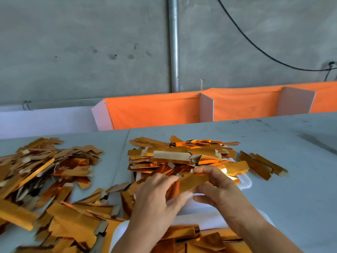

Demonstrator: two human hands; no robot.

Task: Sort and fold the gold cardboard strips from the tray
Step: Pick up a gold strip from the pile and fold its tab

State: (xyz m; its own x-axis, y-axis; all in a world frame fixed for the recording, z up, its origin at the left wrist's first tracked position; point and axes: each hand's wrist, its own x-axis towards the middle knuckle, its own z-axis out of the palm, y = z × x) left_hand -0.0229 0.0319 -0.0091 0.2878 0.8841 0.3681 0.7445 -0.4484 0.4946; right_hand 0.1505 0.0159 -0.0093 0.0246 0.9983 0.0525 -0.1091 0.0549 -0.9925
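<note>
A gold cardboard strip [192, 182] is held between both hands above the middle of the table. My left hand [156, 199] grips its left end with thumb and fingers. My right hand [218, 187] pinches its right end from above and below. Behind the hands a white tray [245, 183] carries a tall heap of gold strips [182, 156]. A second white tray [209, 220] near the front edge holds more gold strips [193, 238] and is partly hidden by my forearms.
A wide loose pile of gold strips [47, 181] covers the left of the grey table [291, 179]. A few strips [260, 165] lie right of the far tray. Orange cloth dividers [155, 110] and a concrete wall with a metal pipe [174, 44] stand behind.
</note>
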